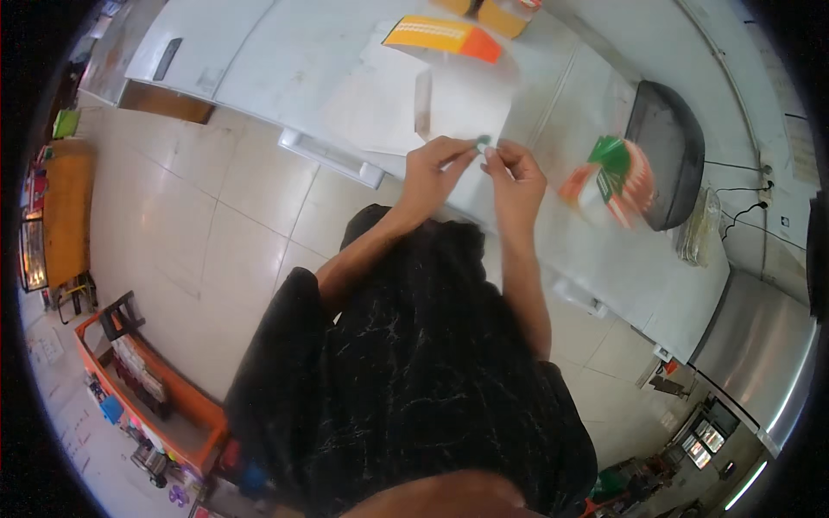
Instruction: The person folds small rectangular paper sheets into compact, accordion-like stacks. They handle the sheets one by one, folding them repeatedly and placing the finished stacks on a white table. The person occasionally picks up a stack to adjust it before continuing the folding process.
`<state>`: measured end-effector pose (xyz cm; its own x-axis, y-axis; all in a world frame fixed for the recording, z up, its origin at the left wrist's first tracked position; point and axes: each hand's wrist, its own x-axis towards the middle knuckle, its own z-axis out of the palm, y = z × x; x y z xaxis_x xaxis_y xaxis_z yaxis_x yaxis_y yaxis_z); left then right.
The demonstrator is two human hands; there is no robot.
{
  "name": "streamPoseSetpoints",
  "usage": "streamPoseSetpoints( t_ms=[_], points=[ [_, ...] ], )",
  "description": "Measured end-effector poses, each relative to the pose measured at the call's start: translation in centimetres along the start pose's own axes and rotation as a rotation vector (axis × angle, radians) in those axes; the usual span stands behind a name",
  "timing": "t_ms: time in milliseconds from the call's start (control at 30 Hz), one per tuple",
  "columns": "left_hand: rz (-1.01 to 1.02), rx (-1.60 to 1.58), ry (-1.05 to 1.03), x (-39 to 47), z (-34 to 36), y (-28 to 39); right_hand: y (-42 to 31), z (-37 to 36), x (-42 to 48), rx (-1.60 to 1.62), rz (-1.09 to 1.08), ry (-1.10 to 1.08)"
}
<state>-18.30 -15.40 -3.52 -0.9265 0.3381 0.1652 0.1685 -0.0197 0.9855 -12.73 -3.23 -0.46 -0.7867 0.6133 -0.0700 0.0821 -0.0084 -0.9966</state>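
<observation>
My left hand (435, 169) and my right hand (517, 173) meet in front of me over the edge of a white worktop (311, 71). Their fingertips pinch a small green and white piece (482, 143) between them; what it is cannot be told. Beyond my hands lies an open white carton (466, 97) with a yellow and orange printed flap (443, 37) standing up at its far side. To the right of my right hand, a fanned pile of green, orange and white printed packaging pieces (614, 171) rests on the worktop, partly blurred.
Another yellow package (502, 18) stands at the top edge. A dark grey rounded object (667, 155) leans by the wall, with clear plastic containers (698, 228) near it and cables behind. A stainless steel cabinet (754, 343) is at the right. An orange-edged case (155, 395) stands lower left.
</observation>
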Motion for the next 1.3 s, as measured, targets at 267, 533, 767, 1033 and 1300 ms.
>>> streamPoseSetpoints(
  t_ms=[267,533,767,1033,1300],
  points=[
    [0.077,0.002,-0.115,0.1,-1.0,-0.1,-0.9,0.7,-0.2,-0.123,-0.136,0.058],
    [-0.012,-0.038,-0.131,-0.2,-1.6,-1.1,-1.1,1.4,-0.4,-0.147,-0.169,0.021],
    [-0.005,-0.053,-0.078,-0.3,-1.4,-1.6,-0.6,2.4,-0.9,-0.193,-0.281,0.074],
    [0.095,-0.04,-0.058,0.0,-1.2,-0.7,0.1,3.8,-1.5,-0.11,-0.385,0.138],
    [0.216,0.035,-0.077,0.1,-1.3,-1.0,-0.5,2.9,-1.2,-0.106,-0.352,0.11]
  ],
)
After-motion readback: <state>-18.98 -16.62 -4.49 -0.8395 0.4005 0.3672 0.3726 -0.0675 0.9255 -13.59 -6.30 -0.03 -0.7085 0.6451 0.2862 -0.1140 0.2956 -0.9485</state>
